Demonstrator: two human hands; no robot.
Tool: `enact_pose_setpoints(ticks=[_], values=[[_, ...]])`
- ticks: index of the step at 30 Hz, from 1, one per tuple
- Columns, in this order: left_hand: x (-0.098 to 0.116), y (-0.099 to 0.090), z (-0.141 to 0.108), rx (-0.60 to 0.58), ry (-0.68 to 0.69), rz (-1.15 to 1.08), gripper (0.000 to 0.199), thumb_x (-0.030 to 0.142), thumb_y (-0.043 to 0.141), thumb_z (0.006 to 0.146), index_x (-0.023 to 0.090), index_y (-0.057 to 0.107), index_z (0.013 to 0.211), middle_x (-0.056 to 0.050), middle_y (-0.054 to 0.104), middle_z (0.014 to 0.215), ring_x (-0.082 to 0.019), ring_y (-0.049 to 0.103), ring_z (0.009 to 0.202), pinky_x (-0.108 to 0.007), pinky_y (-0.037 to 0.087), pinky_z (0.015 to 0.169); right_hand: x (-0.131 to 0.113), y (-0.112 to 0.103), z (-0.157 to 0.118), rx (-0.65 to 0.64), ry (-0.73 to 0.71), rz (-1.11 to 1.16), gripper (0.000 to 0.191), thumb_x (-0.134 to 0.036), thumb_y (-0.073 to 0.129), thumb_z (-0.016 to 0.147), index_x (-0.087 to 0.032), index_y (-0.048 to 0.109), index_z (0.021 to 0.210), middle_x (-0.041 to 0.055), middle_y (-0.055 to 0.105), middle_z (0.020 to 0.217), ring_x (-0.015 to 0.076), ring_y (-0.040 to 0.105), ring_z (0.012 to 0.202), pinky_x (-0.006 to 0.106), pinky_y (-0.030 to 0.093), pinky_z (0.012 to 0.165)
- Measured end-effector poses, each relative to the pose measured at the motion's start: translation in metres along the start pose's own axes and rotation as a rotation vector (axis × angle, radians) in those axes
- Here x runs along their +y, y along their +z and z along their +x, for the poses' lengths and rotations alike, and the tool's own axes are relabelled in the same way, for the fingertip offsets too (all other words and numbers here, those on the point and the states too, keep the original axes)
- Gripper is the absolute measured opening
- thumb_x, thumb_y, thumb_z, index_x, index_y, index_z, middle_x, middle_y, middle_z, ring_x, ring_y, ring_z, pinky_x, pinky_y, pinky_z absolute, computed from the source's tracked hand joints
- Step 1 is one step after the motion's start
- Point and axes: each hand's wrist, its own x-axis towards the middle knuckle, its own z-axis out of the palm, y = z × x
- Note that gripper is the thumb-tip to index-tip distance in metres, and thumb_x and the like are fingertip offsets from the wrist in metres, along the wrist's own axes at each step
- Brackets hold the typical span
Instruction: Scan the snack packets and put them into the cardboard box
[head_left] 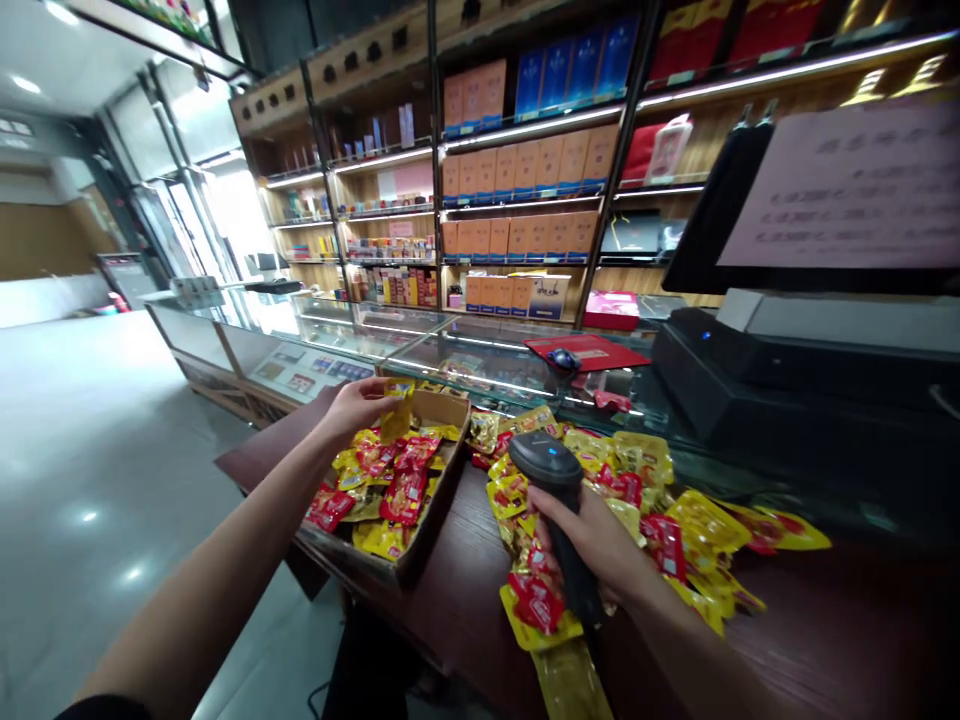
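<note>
Left hand [361, 408] pinches a yellow packet [397, 410] over the far end of the open box [441, 505]. Right of the box, right hand [592, 535] grips a black scanner [551, 470] upright-ish (head tilted) above loose packets [645, 458]. Red mat [600, 352] lies beyond the box, to its right, on the glass counter [480, 350].

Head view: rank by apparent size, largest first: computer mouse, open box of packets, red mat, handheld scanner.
1. Open box of packets
2. Handheld scanner
3. Red mat
4. Computer mouse
</note>
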Motion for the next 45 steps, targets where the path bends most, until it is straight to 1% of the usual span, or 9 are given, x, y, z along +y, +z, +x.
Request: enact_pose_setpoints(ticks=[4, 7, 10, 18, 22, 26, 30, 38, 45], values=[[0.01, -0.021, -0.007, 0.069, 0.041, 0.029, 0.06, 0.038, 0.088, 0.053, 0.014, 0.072, 0.106, -0.008, 0.074, 0.093, -0.013, 0.065, 0.069, -0.023, 0.049, 0.06, 0.006, 0.003, 0.002, -0.04, -0.021, -0.005, 0.041, -0.059, 0.067, 0.076, -0.02, 0.052, 0.077, -0.0053, 0.057, 0.046, 0.0116, 0.052, 0.034, 0.022, 0.042, 0.035], [0.005, -0.008, -0.006, 0.011, 0.032, 0.07, 0.061, 0.04, 0.087, 0.055, 0.013, 0.072, 0.107, -0.008, 0.074, 0.086, -0.014, 0.065, 0.068, -0.024, 0.05, 0.06, 0.005, -0.002, 0.003, -0.013, -0.018, 0.0, 0.041, -0.058, 0.067, 0.077, -0.02, 0.052, 0.078, -0.0053, 0.057, 0.047, 0.0121, 0.052, 0.034, 0.022, 0.042, 0.035], [-0.008, 0.027, -0.003, -0.098, 0.053, 0.073, 0.057, 0.04, 0.086, 0.057, 0.013, 0.073, 0.105, -0.008, 0.074, 0.087, -0.017, 0.067, 0.073, -0.027, 0.052, 0.065, -0.002, -0.011, 0.002, 0.038, -0.05, -0.02, 0.04, -0.056, 0.068, 0.077, -0.019, 0.053, 0.077, -0.0043, 0.058, 0.048, 0.0115, 0.053, 0.036, 0.021, 0.041, 0.036], [-0.057, 0.16, 0.018, -0.352, 0.023, 0.08, 0.044, 0.035, 0.083, 0.062, 0.014, 0.073, 0.099, -0.006, 0.072, 0.08, -0.016, 0.066, 0.068, -0.026, 0.051, 0.061, -0.021, -0.04, 0.001, 0.098, -0.118, 0.056, 0.036, -0.052, 0.067, 0.079, -0.017, 0.057, 0.077, -0.0044, 0.057, 0.049, 0.0102, 0.052, 0.037, 0.02, 0.04, 0.037], [-0.084, 0.201, 0.03, -0.428, 0.079, 0.247, 0.036, 0.029, 0.079, 0.065, 0.014, 0.073, 0.098, -0.005, 0.071, 0.081, -0.016, 0.065, 0.07, -0.026, 0.05, 0.064, -0.021, -0.051, 0.005, 0.124, -0.127, 0.099, 0.035, -0.05, 0.067, 0.079, -0.018, 0.056, 0.074, -0.005, 0.056, 0.047, 0.01, 0.052, 0.035, 0.02, 0.04, 0.037], [-0.101, 0.204, 0.026, -0.392, 0.231, 0.545, 0.025, 0.022, 0.072, 0.069, 0.016, 0.072, 0.093, -0.005, 0.07, 0.079, -0.019, 0.064, 0.072, -0.029, 0.048, 0.068, -0.019, -0.055, 0.009, 0.155, -0.11, 0.098, 0.033, -0.049, 0.066, 0.079, -0.018, 0.055, 0.075, -0.0047, 0.057, 0.047, 0.0099, 0.052, 0.035, 0.019, 0.039, 0.036], [-0.101, 0.194, 0.012, -0.368, 0.386, 0.791, 0.025, 0.035, 0.067, 0.077, 0.019, 0.068, 0.097, -0.007, 0.068, 0.088, -0.023, 0.063, 0.081, -0.031, 0.046, 0.073, -0.017, -0.054, 0.012, 0.151, -0.096, 0.09, 0.03, -0.046, 0.064, 0.081, -0.018, 0.055, 0.075, -0.0045, 0.056, 0.047, 0.0098, 0.052, 0.035, 0.019, 0.038, 0.036], [-0.098, 0.204, 0.006, -0.354, 0.322, 1.057, 0.046, 0.057, 0.064, 0.078, 0.02, 0.066, 0.105, -0.013, 0.064, 0.102, -0.028, 0.064, 0.088, -0.032, 0.043, 0.071, -0.011, -0.05, 0.016, 0.129, -0.08, 0.08, 0.028, -0.044, 0.062, 0.083, -0.019, 0.056, 0.075, -0.0045, 0.057, 0.048, 0.0097, 0.052, 0.035, 0.019, 0.041, 0.036], [-0.1, 0.2, 0.013, -0.341, 0.27, 0.934, 0.043, 0.052, 0.074, 0.069, 0.022, 0.065, 0.099, -0.007, 0.065, 0.09, -0.024, 0.063, 0.081, -0.03, 0.043, 0.071, -0.012, -0.048, 0.015, 0.131, -0.078, 0.076, 0.026, -0.042, 0.061, 0.084, -0.019, 0.055, 0.074, -0.0037, 0.056, 0.048, 0.0098, 0.051, 0.036, 0.02, 0.041, 0.038]])
